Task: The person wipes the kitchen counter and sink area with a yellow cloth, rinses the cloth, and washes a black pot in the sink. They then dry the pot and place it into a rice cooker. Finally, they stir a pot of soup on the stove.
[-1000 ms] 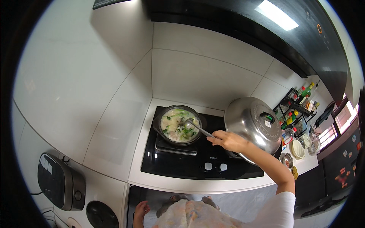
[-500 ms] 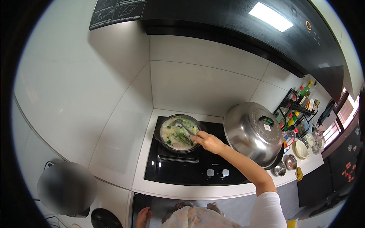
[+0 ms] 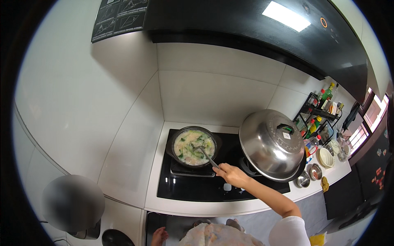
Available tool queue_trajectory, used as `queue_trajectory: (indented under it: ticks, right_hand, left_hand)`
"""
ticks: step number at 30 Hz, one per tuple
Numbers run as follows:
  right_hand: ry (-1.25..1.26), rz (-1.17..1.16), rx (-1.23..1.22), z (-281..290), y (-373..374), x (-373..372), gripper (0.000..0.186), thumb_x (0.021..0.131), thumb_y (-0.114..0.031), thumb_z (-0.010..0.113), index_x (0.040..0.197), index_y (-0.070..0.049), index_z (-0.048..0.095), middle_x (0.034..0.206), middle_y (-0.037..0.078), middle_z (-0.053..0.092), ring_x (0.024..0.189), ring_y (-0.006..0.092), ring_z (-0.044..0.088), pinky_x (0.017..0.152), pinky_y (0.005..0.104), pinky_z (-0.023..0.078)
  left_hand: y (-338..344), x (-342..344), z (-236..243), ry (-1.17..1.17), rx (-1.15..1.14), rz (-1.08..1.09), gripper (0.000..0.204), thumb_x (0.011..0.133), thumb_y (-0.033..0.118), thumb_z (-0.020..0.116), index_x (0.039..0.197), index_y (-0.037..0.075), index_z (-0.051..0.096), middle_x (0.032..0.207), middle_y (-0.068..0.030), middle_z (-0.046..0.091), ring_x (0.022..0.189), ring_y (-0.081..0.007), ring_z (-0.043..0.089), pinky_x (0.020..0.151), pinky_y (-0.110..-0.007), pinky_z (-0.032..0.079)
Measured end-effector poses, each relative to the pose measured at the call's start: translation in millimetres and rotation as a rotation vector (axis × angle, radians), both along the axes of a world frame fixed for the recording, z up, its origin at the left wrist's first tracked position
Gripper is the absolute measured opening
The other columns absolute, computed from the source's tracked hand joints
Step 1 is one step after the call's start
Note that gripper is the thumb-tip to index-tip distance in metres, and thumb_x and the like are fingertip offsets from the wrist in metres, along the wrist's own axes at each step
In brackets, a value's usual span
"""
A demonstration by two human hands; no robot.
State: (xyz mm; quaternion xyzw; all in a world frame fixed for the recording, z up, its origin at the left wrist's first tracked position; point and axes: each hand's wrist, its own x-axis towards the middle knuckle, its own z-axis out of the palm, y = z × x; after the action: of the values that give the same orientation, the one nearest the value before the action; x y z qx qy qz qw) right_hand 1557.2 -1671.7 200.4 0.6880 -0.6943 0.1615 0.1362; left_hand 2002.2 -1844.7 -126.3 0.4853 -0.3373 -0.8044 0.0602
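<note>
My right hand [image 3: 233,176] is closed around the handle of a metal ladle [image 3: 209,157]. It is over the cooktop, just right of and nearer than a dark round pot [image 3: 168,149]. The ladle's bowl end is down in the pot, mostly hidden by the food. Pale, soupy food with green leaves [image 3: 191,142] fills the pot, which sits on the left burner. Low at the front edge, my left hand [image 3: 159,236] hangs with its fingers loosely bent and nothing visible in it.
A large domed steel lid [image 3: 266,143] with a black handle covers the right burner's pan. Small steel bowls [image 3: 303,179], a pale bowl [image 3: 326,157] and a rack of bottles [image 3: 318,110] stand farther right. The dark range hood [image 3: 230,24] hangs overhead.
My right hand has drawn nearer and slightly right, pulling the ladle from the pot's far part toward its middle; its bowl has sunk into the food. My left hand still hangs low.
</note>
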Motion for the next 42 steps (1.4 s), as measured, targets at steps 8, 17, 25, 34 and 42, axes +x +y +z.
queue_trajectory:
  ticks: [8,17,25,34,42]
  right_hand:
    - [-0.084,-0.039,-0.107,-7.0,6.8,31.0,0.033,0.078,-0.01,0.062,0.107,0.003,0.056,0.083,0.011,0.051,0.073,0.0245,0.055,0.062,0.0325,0.049]
    - [-0.257,-0.234,-0.301,-16.7,-36.6,38.2,0.028,0.081,-0.009,0.062,0.107,0.001,0.056,0.085,0.012,0.052,0.069,0.0285,0.057,0.058,0.0342,0.05]
    - [-0.361,-0.223,-0.338,-30.1,-30.3,85.5,0.028,0.083,-0.009,0.061,0.109,0.0,0.055,0.082,0.011,0.054,0.07,0.0279,0.058,0.057,0.0351,0.05]
    - [-0.246,-0.257,-0.365,-61.3,-69.1,57.3,0.031,0.08,-0.009,0.062,0.11,-0.001,0.055,0.082,0.012,0.053,0.071,0.0282,0.058,0.058,0.0364,0.05]
    - [-0.191,-0.35,-0.332,-43.7,-29.5,25.8,0.039,0.077,-0.004,0.063,0.115,-0.003,0.055,0.093,0.013,0.053,0.077,0.0277,0.058,0.061,0.0344,0.051]
  left_hand:
    - [-7.7,-23.3,35.4,-0.127,-0.039,-0.035,0.027,0.091,0.026,0.053,0.111,0.01,0.058,0.079,-0.0039,0.059,0.075,-0.0186,0.061,0.067,-0.034,0.053]
    - [-7.0,-22.5,34.7,-0.149,-0.004,-0.028,0.027,0.091,0.026,0.052,0.113,0.01,0.057,0.081,-0.0041,0.058,0.076,-0.0192,0.061,0.068,-0.035,0.054]
    - [4.6,-0.3,12.2,-0.128,0.037,0.032,0.026,0.091,0.026,0.053,0.111,0.01,0.058,0.078,-0.0052,0.058,0.07,-0.0193,0.062,0.065,-0.035,0.055]
    - [-1.9,-4.4,11.5,-0.039,0.015,0.02,0.027,0.091,0.026,0.053,0.112,0.009,0.057,0.078,-0.0041,0.06,0.071,-0.0192,0.062,0.064,-0.035,0.053]
    - [27.8,4.3,62.8,0.32,-0.136,0.006,0.041,0.091,0.035,0.054,0.12,0.007,0.053,0.094,-0.0055,0.06,0.088,-0.0145,0.058,0.078,-0.03,0.048]
